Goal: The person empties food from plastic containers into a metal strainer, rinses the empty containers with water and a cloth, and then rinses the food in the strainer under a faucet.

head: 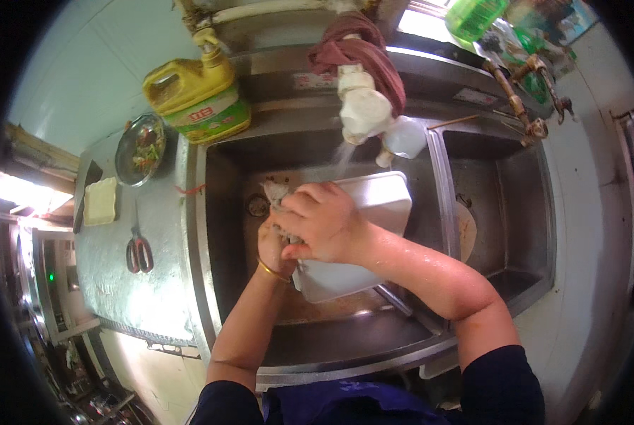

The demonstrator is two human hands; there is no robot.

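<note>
Over the left basin of a stainless steel sink [192, 255], my left hand [274, 241] and my right hand [322, 220] close together around a wet, greyish cloth [276, 192]. One end of the cloth sticks out above the fingers; the rest is mostly hidden by the hands. Behind and under my right hand lies a white plastic tray or container [378, 199], tilted in the basin. Water sprays down from a white tap fitting [365, 111] just beyond the hands. A maroon cloth [356, 48] is wrapped about the pipe above it.
A yellow detergent jug [197, 95] stands at the back left. On the steel counter to the left are red-handled scissors [139, 254], a bowl of food scraps [142, 151] and a cream dish [100, 201]. A white ladle [404, 138] hangs beside the tap. The second basin [524, 207] is at right.
</note>
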